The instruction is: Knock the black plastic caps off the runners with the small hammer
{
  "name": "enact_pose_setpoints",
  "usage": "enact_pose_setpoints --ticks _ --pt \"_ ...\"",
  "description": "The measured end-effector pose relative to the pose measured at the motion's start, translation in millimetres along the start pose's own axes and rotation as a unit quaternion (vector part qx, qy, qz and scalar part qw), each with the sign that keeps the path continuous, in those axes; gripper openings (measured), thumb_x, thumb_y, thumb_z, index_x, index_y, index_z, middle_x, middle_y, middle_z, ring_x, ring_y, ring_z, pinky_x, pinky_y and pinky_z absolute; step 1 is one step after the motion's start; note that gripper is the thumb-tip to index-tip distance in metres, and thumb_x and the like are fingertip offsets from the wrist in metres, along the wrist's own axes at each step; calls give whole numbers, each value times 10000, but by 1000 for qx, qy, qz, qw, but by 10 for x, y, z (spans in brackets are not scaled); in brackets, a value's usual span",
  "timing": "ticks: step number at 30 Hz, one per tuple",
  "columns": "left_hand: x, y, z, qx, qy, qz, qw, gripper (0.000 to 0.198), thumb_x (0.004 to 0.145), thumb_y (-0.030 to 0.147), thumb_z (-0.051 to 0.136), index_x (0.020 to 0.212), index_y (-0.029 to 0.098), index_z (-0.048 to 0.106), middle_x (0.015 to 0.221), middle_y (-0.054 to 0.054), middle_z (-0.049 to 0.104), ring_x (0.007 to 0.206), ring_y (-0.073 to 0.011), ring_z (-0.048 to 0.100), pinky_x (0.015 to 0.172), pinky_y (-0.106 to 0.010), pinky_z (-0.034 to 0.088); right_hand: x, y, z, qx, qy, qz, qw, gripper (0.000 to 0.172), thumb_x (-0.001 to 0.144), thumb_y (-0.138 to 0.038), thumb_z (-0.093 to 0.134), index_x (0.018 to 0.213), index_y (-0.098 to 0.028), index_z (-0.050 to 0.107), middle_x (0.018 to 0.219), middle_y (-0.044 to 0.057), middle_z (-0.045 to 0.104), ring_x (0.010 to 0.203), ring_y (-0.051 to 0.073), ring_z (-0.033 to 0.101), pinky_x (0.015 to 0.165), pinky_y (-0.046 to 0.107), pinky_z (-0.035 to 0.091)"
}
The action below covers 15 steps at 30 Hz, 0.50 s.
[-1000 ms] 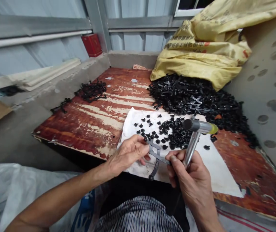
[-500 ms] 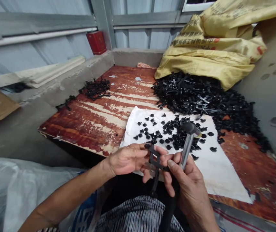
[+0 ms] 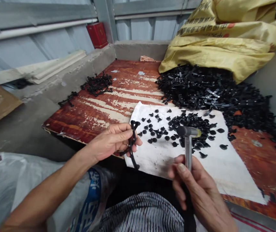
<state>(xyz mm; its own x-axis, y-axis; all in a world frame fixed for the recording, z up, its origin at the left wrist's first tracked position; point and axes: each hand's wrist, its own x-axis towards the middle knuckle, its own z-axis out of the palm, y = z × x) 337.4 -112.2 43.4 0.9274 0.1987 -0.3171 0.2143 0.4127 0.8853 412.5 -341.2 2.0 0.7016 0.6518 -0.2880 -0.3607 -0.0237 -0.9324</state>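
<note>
My left hand (image 3: 115, 140) pinches a black linkage piece (image 3: 133, 145) of crossed bars with small round ends, above the near left edge of a white cloth (image 3: 157, 161). A small hammer (image 3: 188, 145) is in my right hand (image 3: 196, 187), its head up and its dark handle running down past my palm. The fingers of this hand are slightly blurred. Beyond both hands, many small black suction-cup-like pieces (image 3: 191, 124) lie on the cloth, some heaped and some scattered.
A large heap of black linkage parts (image 3: 200, 87) spills from a yellow sack (image 3: 215, 48) at the back right. Smaller black pieces (image 3: 97, 83) lie on the worn red board (image 3: 108, 106). A red box (image 3: 97, 34) stands in the corner. A white bag (image 3: 31, 187) is at lower left.
My left hand has moved left and up with the linkage piece, away from my right hand, which no longer touches it. The hammer stays in my right hand. The view has shifted slightly.
</note>
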Motion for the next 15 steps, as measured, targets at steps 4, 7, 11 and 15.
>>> enact_pose_setpoints --ticks 4,7,11,15 --pt "126 38 -129 81 35 -71 994 281 718 347 777 825 118 654 673 -45 682 551 -104 618 507 -198 456 -23 -138 -220 -161 52 -26 985 366 853 -508 621 1120 -261 586 706 -13 598 400 64 397 310 164 315" --pt "214 16 -147 116 54 -66 990 273 727 354 754 753 114 626 622 -14 637 484 -75 570 443 -176 425 -9 -206 -302 -234 41 -74 969 318 829 -466 651 1057 -244 652 566 -28 527 397 93 403 304 191 308" --pt "240 61 -152 170 46 -77 981 257 753 356 722 705 138 594 549 20 573 397 -49 468 321 -148 297 34 -181 -324 -247 55 -97 963 304 797 -451 681 1028 -253 685 527 -30 494 431 118 439 310 200 304" --pt "235 114 -141 186 15 -57 981 275 769 390 699 702 144 597 511 34 528 390 -39 410 309 -141 245 70 -80 -322 -219 71 -80 970 355 785 -473 690 1059 -248 699 650 7 581 555 151 541 417 224 442"
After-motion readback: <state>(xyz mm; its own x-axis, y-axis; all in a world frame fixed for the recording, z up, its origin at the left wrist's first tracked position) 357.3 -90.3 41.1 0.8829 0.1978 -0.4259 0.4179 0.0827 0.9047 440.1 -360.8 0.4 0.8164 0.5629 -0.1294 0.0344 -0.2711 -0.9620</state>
